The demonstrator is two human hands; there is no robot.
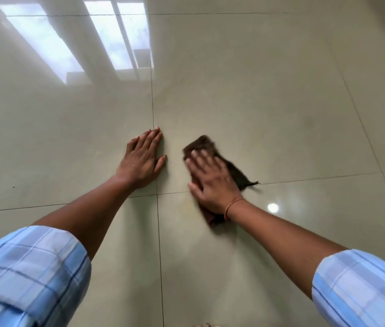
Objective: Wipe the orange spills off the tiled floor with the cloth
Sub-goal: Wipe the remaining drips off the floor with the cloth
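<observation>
My right hand presses flat, fingers spread, on the brown cloth; faint orange smear just beside my grip. Left hand, palm down on the floor, braces me.

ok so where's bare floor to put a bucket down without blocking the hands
The tile right of the brown cloth, beyond the right hand, is bare, as is the floor left of the flat left hand and the stretch ahead toward the window reflection. The gap between the hands is tight, by a faint orange smear.
</observation>
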